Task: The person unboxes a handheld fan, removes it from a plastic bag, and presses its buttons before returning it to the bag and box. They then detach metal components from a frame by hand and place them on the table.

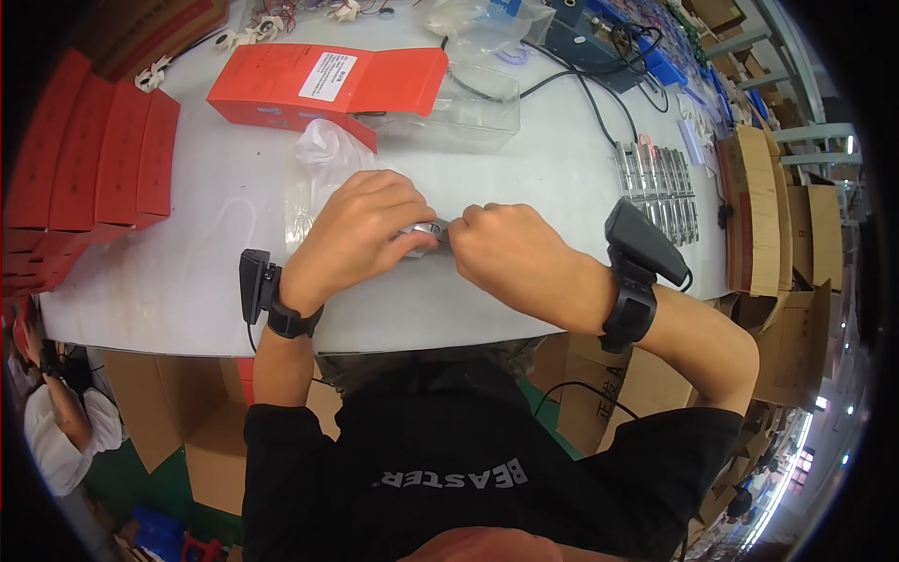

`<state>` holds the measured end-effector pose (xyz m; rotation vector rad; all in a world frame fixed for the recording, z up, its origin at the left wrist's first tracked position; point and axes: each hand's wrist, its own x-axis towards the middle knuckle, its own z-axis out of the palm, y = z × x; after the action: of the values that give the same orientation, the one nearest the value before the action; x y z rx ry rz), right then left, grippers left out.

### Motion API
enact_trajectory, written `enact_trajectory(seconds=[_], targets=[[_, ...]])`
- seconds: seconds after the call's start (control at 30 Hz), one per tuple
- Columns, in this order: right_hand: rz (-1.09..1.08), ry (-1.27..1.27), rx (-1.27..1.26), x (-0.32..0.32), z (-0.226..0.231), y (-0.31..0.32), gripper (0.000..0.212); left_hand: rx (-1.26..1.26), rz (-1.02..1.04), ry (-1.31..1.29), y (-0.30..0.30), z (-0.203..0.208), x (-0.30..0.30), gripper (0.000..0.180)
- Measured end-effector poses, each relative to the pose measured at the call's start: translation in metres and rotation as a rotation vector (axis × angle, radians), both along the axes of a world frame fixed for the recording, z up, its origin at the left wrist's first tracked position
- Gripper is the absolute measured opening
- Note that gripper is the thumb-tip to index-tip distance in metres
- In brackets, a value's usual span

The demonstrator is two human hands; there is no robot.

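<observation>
Over the middle of the white table, my left hand [361, 229] is closed around a small silver metal piece [429, 228]. Most of that piece is hidden by the fingers, so its kind does not show. My right hand [510, 245] is curled into a pinch at the right end of the same piece. Just behind my left hand lies a crumpled white plastic bag [326, 155]. Farther back, a red cardboard box [272, 82] lies with its flap open, beside a clear plastic tray [482, 112].
Stacked red boxes [103, 155] line the left side of the table. At the right sit rows of shiny metal parts [658, 192]. A dark device [595, 42] with black cables stands at the back. Cardboard cartons [763, 211] flank the right edge; another person [70, 421] is at lower left.
</observation>
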<state>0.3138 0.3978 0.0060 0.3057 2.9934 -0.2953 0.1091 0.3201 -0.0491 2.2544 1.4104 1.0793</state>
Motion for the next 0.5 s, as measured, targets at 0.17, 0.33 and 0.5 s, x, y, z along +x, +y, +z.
enact_trajectory(seconds=[0.17,0.33,0.5], targets=[[0.016,-0.067,0.29,-0.007,-0.003,-0.024,0.012,-0.039,0.01,-0.048,0.001,-0.001,0.001,0.02],[0.051,-0.108,0.491,-0.007,-0.008,-0.034,0.014,-0.102,0.01,-0.069,-0.001,0.001,0.002,0.023],[0.068,-0.176,0.581,-0.007,-0.011,-0.039,0.013,-0.089,0.008,-0.064,-0.001,0.001,0.002,0.023]])
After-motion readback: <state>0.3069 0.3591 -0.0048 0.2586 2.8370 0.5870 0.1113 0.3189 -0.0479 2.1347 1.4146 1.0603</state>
